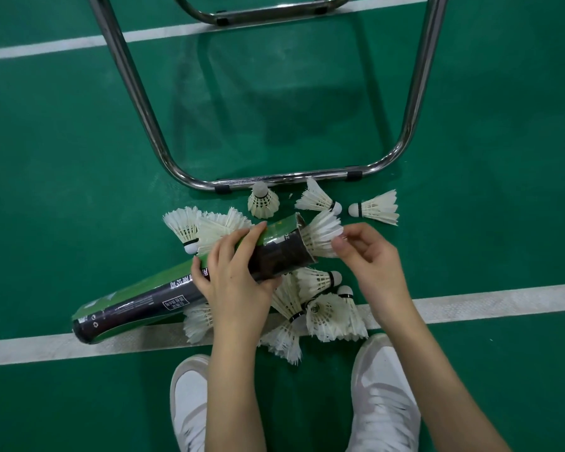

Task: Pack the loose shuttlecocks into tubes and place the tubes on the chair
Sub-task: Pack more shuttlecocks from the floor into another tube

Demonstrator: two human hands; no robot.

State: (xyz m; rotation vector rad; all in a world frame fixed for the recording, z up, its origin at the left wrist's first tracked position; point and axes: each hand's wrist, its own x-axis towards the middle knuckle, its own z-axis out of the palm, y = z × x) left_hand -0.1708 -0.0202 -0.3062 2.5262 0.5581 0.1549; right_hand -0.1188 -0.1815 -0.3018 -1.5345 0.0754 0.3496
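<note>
A long black and green tube (150,296) lies tilted over the floor, its open end up and to the right. My left hand (235,272) is wrapped around its upper part. A white shuttlecock (322,236) sticks out of the open end, feathers outward, and the fingertips of my right hand (369,256) pinch its feather edge. Several loose white shuttlecocks lie around and under the tube: a pair at the left (193,226), a heap below my hands (327,314), and three near the chair base (375,208).
The chrome tube frame of a chair (284,181) stands on the green court floor just beyond the shuttlecocks; its seat is out of view. A white court line (486,303) runs under the heap. My two white shoes (382,396) are at the bottom.
</note>
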